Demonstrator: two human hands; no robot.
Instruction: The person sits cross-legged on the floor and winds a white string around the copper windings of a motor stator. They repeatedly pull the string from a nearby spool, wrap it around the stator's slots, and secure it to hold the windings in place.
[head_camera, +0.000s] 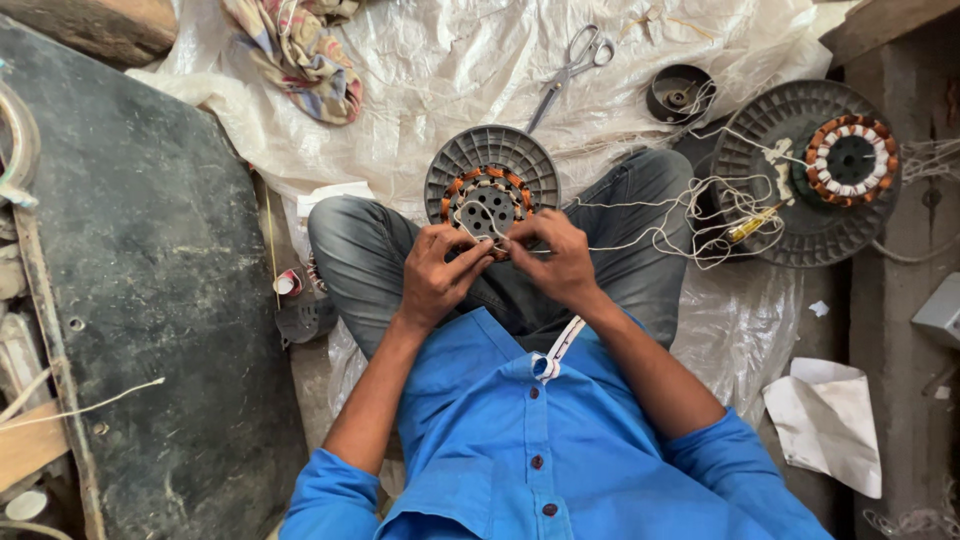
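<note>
The scene is lit by soft, even daylight, brightest on the white plastic sheet (450, 70) at the top. Shadows are faint. Edges are bent by wide-angle distortion; focus is sharp throughout.

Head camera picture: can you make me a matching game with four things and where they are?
Things:
1. scissors
2. striped cloth
3. crumpled paper
4. screwdriver

Places:
A. bunched up at the top left of the plastic sheet
B. low on the right, on the floor
C. at the top, above the grey fan motor that both hands work on
D. among the white cords, by the second motor on the right

Pairs: 1-C, 2-A, 3-B, 4-D
</note>
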